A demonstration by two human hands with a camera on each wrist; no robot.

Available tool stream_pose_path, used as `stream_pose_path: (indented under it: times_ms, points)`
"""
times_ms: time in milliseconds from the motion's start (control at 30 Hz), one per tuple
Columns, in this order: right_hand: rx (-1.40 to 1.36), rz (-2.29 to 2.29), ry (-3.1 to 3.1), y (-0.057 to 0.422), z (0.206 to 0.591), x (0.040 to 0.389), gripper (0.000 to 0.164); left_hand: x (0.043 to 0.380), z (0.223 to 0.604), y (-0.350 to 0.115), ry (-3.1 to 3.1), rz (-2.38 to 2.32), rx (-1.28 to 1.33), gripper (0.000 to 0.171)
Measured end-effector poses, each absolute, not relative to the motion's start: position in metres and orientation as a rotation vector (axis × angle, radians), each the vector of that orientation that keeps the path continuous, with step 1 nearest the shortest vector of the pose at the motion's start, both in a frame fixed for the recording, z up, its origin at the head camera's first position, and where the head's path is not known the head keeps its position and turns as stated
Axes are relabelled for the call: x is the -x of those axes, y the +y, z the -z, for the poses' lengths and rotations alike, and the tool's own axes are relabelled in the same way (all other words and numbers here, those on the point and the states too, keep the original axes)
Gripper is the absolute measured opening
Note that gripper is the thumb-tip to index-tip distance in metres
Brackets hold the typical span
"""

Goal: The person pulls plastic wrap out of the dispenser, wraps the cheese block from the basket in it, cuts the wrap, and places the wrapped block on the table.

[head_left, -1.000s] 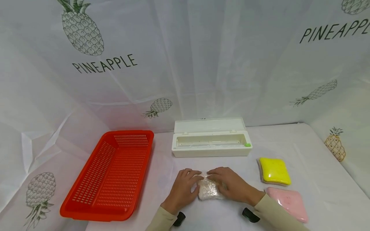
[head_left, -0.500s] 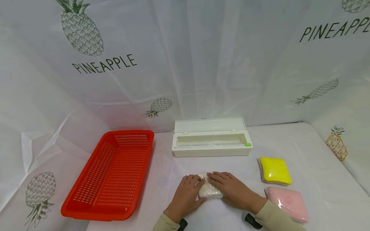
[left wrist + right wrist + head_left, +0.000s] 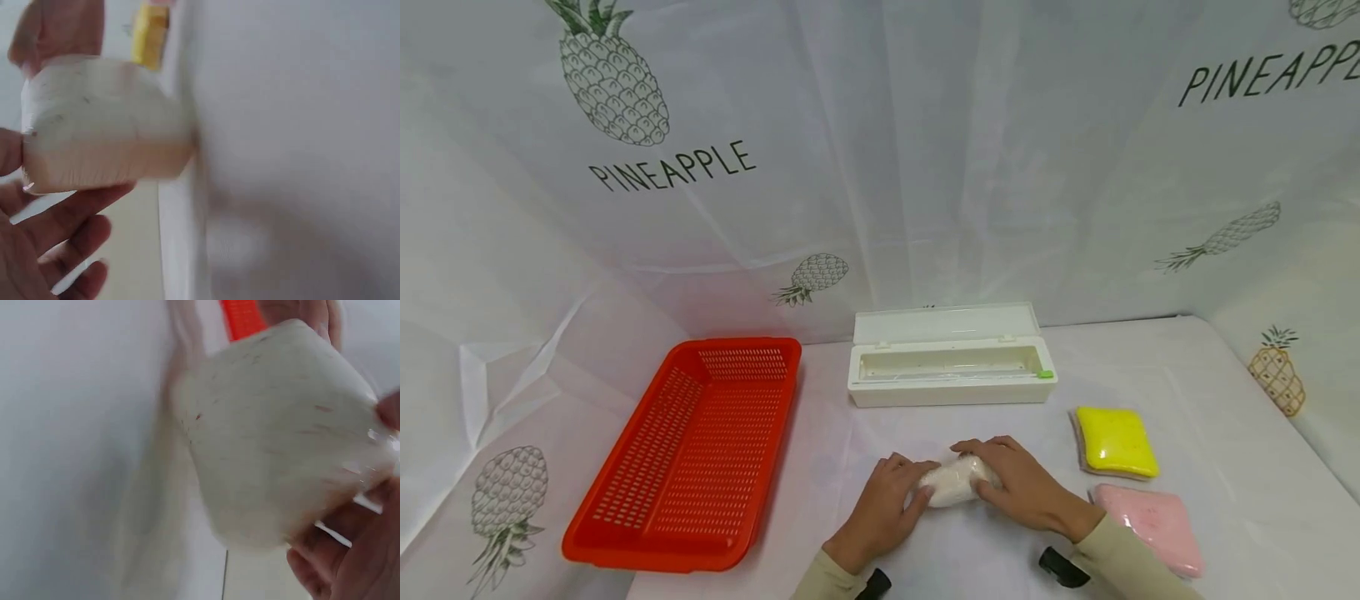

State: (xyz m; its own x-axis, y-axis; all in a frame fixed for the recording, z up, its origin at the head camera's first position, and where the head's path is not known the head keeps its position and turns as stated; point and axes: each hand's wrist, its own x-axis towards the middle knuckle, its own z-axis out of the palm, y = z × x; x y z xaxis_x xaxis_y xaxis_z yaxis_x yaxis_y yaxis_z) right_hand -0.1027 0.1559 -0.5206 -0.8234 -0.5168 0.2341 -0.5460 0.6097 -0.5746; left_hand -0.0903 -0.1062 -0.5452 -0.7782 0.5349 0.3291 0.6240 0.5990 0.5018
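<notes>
Both hands hold a squarish white block wrapped in clear film, tilted up from the table. My left hand grips its left end, thumb in front and fingers behind. At the other end my right hand pinches it between thumb and fingers. Close up in the left wrist view, the block is white on one face and pale brown along the side below. The right wrist view shows its broad white face with small reddish specks and shiny film at the corner by the fingers.
A red perforated basket stands at the left. Behind the hands is a white film dispenser box, lid up, with a green slider. To the right lie a yellow squarish packet and a pink one. Pineapple-print sheeting surrounds the table.
The block lay flat under both hands, its crinkled film facing up. My hands have since taken it by its ends and turned it up, so a smoother white face shows.
</notes>
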Motion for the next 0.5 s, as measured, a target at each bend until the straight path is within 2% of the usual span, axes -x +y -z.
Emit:
stream_pose_path:
  times_ms: [200, 433, 500]
  points:
    - [-0.759, -1.124, -2.777, 0.151, 0.513, 0.109, 0.018, 0.093, 0.556, -0.103, -2.727, 1.381, 0.991, 0.041]
    - [-0.658, -1.035, -2.857, 0.144, 0.52, 0.118, 0.026, 0.089, 0.556, -0.086, -2.903, 1.092, 0.837, 0.036]
    - [-0.646, -1.023, -2.866, 0.142, 0.523, 0.119, 0.027, 0.087, 0.556, -0.083, -2.936, 1.055, 0.77, 0.039]
